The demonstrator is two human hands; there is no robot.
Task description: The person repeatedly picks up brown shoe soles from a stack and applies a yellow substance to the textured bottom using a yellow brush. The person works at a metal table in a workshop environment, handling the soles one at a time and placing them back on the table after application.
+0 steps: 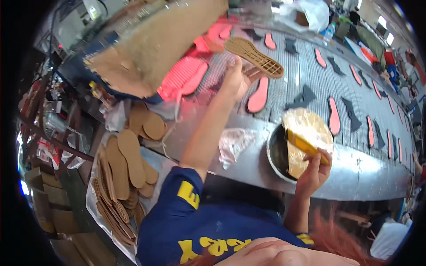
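Aloft — left hand [236, 80]; sole [254, 56] in grip

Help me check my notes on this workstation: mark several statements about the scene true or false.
1. The left hand grips a brown sole. True.
2. The right hand is empty. False: it holds a yellow tool.
3. Pink sole-shaped pieces lie on the grey mesh belt. True.
4. The pile of loose brown soles is at the person's right. False: it is at the left.
5. The round bowl stands right of the crumpled white sheet. True.
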